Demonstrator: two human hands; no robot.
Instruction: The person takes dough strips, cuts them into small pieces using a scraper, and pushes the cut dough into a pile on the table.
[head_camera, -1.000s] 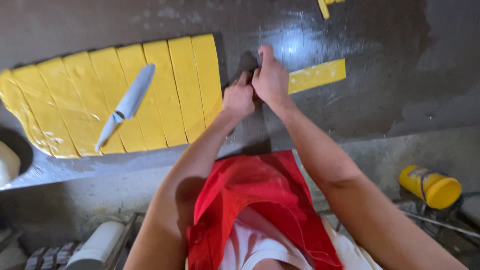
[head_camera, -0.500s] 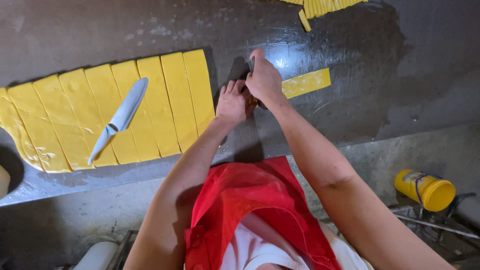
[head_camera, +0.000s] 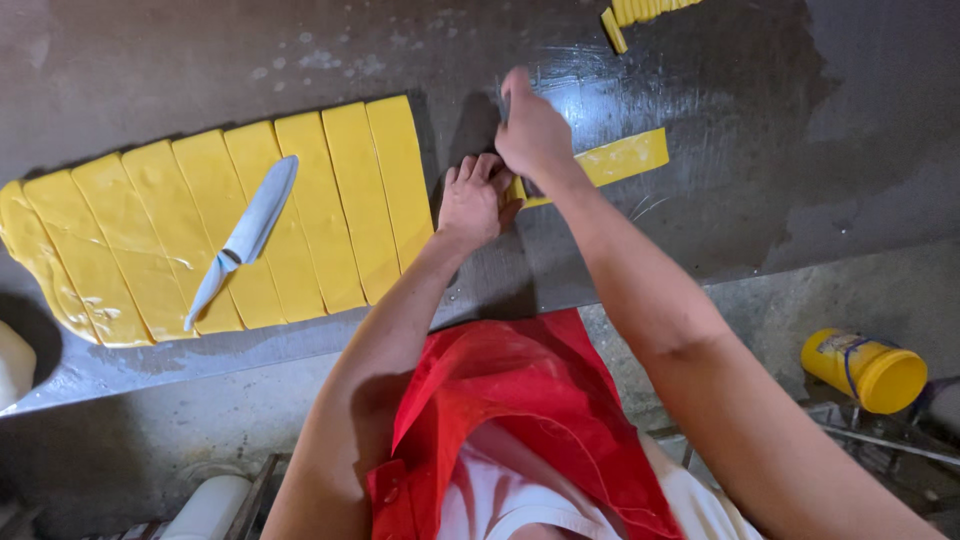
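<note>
Dough sheet, knife, my two hands, one cut strip.

At far left I see the yellow dough sheet (head_camera: 300, 215) scored into strips, a knife (head_camera: 245, 238) lying on it. My left hand (head_camera: 475, 200) presses flat, fingers spread, just beside the dough strip (head_camera: 620, 160) end. My right hand (head_camera: 535, 135) is curled closed above that end; I cannot tell what it grips.

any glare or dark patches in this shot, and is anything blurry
Head view: glare on the wet worktop just beyond the right hand; both hands throw a shadow towards the person, below the left hand; the top right and lower left corners fall dark; the dough strips and knife look sharp; the yellow jar near the edge is a little soft.
</note>
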